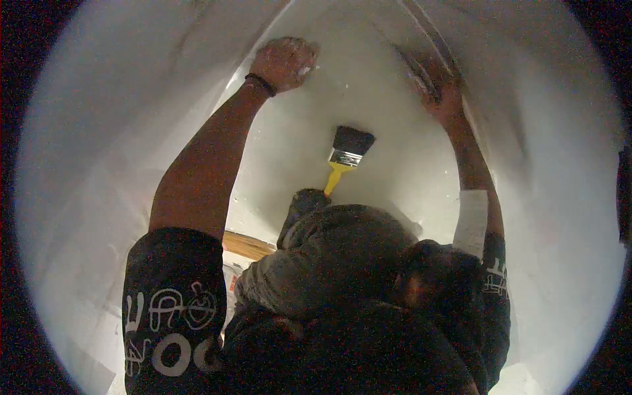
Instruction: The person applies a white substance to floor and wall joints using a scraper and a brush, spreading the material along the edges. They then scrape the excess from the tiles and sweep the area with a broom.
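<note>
My left hand [283,64] is curled closed near the top of the pale surface, beside its left edge. White residue marks its knuckles, and a dark band circles the wrist. What lies inside its fingers, if anything, is hidden. My right hand [440,89] is up against the seam on the right, in shadow; its fingers are blurred and hard to separate from the dark edge there. Between and below my hands lies a wide paintbrush [344,157], with dark bristles, a metal ferrule and a yellow handle. Neither hand touches it.
My dark shoe [306,203] and bent knee [349,253] are just below the brush handle. Pale walls [105,151] curve up close on both sides. A wooden strip [249,245] shows at lower left. A white strip [471,220] overlaps my right forearm.
</note>
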Action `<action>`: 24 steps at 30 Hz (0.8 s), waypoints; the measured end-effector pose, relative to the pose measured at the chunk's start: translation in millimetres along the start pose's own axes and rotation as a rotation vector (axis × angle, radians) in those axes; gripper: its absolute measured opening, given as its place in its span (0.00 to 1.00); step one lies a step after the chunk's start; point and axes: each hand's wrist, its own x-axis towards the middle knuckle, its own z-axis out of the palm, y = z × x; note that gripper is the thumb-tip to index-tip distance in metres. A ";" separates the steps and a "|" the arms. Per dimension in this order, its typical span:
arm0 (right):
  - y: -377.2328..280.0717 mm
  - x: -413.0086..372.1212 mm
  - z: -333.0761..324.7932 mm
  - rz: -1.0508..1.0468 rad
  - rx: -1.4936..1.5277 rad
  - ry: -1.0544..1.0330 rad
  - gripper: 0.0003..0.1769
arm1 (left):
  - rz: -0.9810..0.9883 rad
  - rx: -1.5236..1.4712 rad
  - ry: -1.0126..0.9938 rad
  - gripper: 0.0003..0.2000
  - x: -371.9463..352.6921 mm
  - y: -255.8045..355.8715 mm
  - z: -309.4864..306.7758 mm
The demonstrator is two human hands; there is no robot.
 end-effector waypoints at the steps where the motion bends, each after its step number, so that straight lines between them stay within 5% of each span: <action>1: -0.9 -3.8 3.2 0.077 -0.047 -0.063 0.28 | 0.000 -0.007 -0.001 0.23 -1.3 0.6 4.0; 6: -1.1 6.0 -1.1 0.341 -0.370 -0.307 0.30 | -0.002 -0.059 -0.003 0.23 -3.5 3.0 -10.3; 8: -3.4 -9.9 -4.7 0.164 -0.133 -0.192 0.29 | 0.009 -0.026 0.024 0.23 -0.4 1.6 1.7; 11: -5.9 -16.7 -5.0 0.100 -0.227 -0.029 0.30 | -0.020 0.081 0.057 0.22 -1.1 -2.0 8.5; 14: -13.7 -0.2 -6.9 0.259 0.130 -0.053 0.30 | 0.013 0.103 0.143 0.21 -5.1 -3.5 14.4; 18: -6.1 -13.3 -3.9 0.123 -0.044 -0.126 0.32 | 0.036 0.145 0.174 0.19 -4.2 -2.0 11.2; 20: 3.6 -27.6 -15.5 -0.051 -0.110 0.078 0.27 | 0.046 0.159 0.169 0.20 -5.1 -1.8 13.8; 24: 13.6 -39.4 -1.3 -0.019 -0.093 0.031 0.28 | 0.031 0.106 0.157 0.20 -4.8 -4.1 16.5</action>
